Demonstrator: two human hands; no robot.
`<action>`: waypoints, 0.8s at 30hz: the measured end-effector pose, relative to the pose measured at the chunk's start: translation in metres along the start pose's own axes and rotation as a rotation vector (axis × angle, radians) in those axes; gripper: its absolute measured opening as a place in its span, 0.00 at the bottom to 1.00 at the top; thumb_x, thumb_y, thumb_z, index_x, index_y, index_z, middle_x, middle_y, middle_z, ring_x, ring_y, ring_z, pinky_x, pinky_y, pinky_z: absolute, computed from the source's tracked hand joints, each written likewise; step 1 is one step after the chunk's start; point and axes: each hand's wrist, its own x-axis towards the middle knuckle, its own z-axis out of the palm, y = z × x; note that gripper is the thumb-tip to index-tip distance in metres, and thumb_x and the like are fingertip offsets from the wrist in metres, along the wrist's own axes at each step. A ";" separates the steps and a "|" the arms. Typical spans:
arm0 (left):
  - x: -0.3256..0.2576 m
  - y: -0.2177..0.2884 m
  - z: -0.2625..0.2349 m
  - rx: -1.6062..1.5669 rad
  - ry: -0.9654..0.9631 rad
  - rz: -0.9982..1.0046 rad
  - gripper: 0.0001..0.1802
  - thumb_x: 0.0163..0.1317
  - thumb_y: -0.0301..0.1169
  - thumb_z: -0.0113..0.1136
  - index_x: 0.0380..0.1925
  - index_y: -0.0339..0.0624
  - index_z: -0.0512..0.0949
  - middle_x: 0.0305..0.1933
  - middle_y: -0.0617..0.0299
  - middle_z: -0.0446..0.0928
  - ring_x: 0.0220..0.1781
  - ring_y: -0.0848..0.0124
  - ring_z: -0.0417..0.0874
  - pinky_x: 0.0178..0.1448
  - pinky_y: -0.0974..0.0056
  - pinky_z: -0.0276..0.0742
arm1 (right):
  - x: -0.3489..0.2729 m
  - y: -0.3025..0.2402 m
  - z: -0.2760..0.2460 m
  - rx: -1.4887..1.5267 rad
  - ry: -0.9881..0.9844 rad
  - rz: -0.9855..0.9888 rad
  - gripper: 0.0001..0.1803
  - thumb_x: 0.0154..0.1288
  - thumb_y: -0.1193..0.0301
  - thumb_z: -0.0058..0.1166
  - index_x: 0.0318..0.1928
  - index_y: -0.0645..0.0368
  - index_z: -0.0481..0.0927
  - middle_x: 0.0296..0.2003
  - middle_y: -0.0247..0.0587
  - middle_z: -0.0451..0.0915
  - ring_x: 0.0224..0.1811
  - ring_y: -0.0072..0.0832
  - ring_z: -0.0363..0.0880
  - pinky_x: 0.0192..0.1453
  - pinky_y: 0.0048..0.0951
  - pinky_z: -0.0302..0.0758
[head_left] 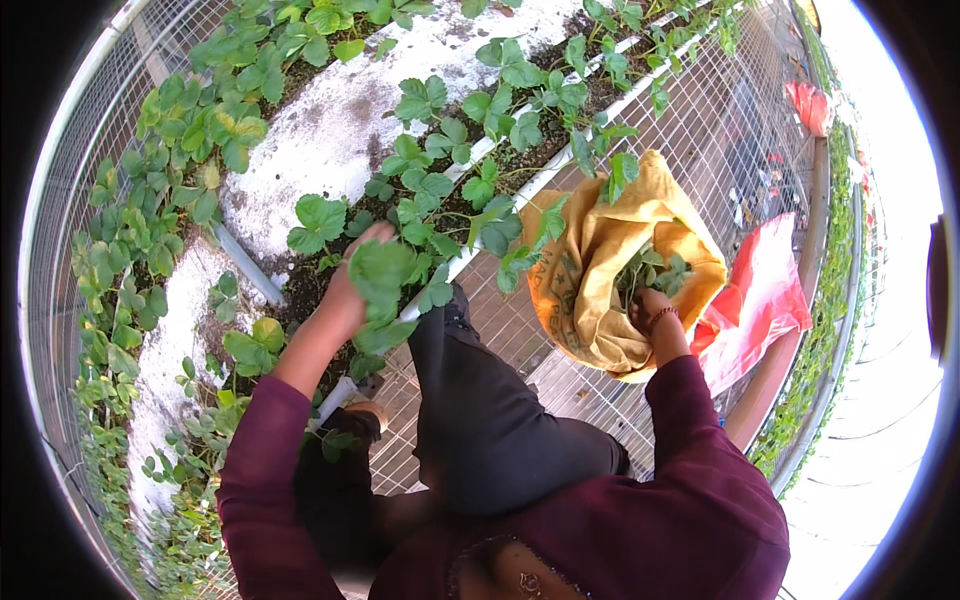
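My left hand point(349, 284) reaches into the strawberry plants point(428, 187) growing in the raised bed. A large, slightly blurred strawberry leaf point(381, 275) covers part of it, so its fingers are mostly hidden. To the right, a yellow woven sack point(570, 290) with a rolled-down rim hangs or stands beside the bed. Inside its mouth is my right hand point(651, 308), curled around a bunch of strawberry leaves point(655, 272). A dark red bracelet circles that wrist.
White sheeting point(320, 140) covers the bed between the plant rows, and a white pipe point(560, 160) runs along its edge. Red plastic point(762, 300) lies beyond the sack. Wire mesh point(690, 120) spans above the wooden floor. My bent leg point(500, 420) is close to the bed.
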 end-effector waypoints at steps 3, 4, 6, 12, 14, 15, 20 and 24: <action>0.007 0.020 -0.007 0.263 0.080 0.169 0.20 0.61 0.30 0.54 0.54 0.41 0.73 0.58 0.48 0.73 0.59 0.54 0.74 0.62 0.59 0.69 | -0.021 -0.022 0.000 -0.714 0.004 -0.289 0.15 0.55 0.65 0.63 0.37 0.64 0.79 0.23 0.41 0.80 0.20 0.31 0.79 0.23 0.32 0.75; 0.005 0.023 -0.008 0.301 0.097 0.176 0.20 0.60 0.31 0.54 0.53 0.41 0.74 0.56 0.48 0.74 0.57 0.54 0.76 0.61 0.58 0.70 | -0.053 -0.036 0.013 -0.629 -0.016 -0.341 0.15 0.55 0.65 0.63 0.36 0.65 0.79 0.22 0.40 0.79 0.20 0.29 0.79 0.22 0.31 0.75; 0.013 0.033 -0.004 0.232 0.074 0.016 0.15 0.57 0.30 0.56 0.44 0.38 0.78 0.46 0.51 0.78 0.47 0.53 0.79 0.53 0.55 0.73 | -0.120 -0.066 0.031 -0.446 -0.034 -0.438 0.16 0.54 0.65 0.65 0.35 0.65 0.78 0.22 0.38 0.79 0.20 0.26 0.79 0.20 0.29 0.75; 0.024 0.028 -0.006 0.243 0.056 0.101 0.15 0.49 0.24 0.62 0.40 0.37 0.78 0.38 0.53 0.76 0.42 0.57 0.79 0.48 0.58 0.74 | -0.215 -0.080 0.046 -0.735 0.245 -0.981 0.09 0.55 0.69 0.62 0.31 0.63 0.82 0.25 0.48 0.82 0.29 0.35 0.84 0.33 0.33 0.78; 0.017 0.030 -0.008 0.279 0.090 0.086 0.14 0.49 0.23 0.62 0.39 0.39 0.79 0.38 0.54 0.76 0.41 0.55 0.79 0.46 0.59 0.74 | -0.239 -0.086 0.091 -0.445 -0.103 -1.101 0.07 0.55 0.73 0.61 0.34 0.64 0.81 0.32 0.49 0.82 0.32 0.36 0.84 0.34 0.33 0.79; 0.015 0.028 -0.010 0.297 0.084 0.068 0.14 0.49 0.23 0.61 0.39 0.39 0.79 0.38 0.54 0.76 0.41 0.55 0.79 0.45 0.60 0.74 | -0.252 -0.091 0.121 -0.513 -0.254 -1.226 0.08 0.56 0.74 0.60 0.36 0.63 0.81 0.35 0.48 0.82 0.32 0.37 0.83 0.34 0.33 0.79; 0.014 0.042 -0.018 0.317 0.057 -0.032 0.12 0.52 0.23 0.60 0.39 0.43 0.79 0.35 0.56 0.75 0.37 0.58 0.79 0.40 0.60 0.75 | -0.272 -0.081 0.253 -0.661 -0.303 -1.589 0.25 0.53 0.69 0.64 0.52 0.59 0.75 0.36 0.48 0.80 0.30 0.45 0.80 0.35 0.38 0.78; 0.009 0.037 -0.018 0.340 0.097 -0.049 0.18 0.52 0.24 0.60 0.46 0.46 0.77 0.34 0.58 0.75 0.34 0.60 0.80 0.38 0.60 0.75 | -0.269 -0.085 0.280 -0.924 -0.180 -1.497 0.35 0.46 0.59 0.68 0.55 0.57 0.73 0.38 0.50 0.80 0.31 0.45 0.81 0.35 0.39 0.79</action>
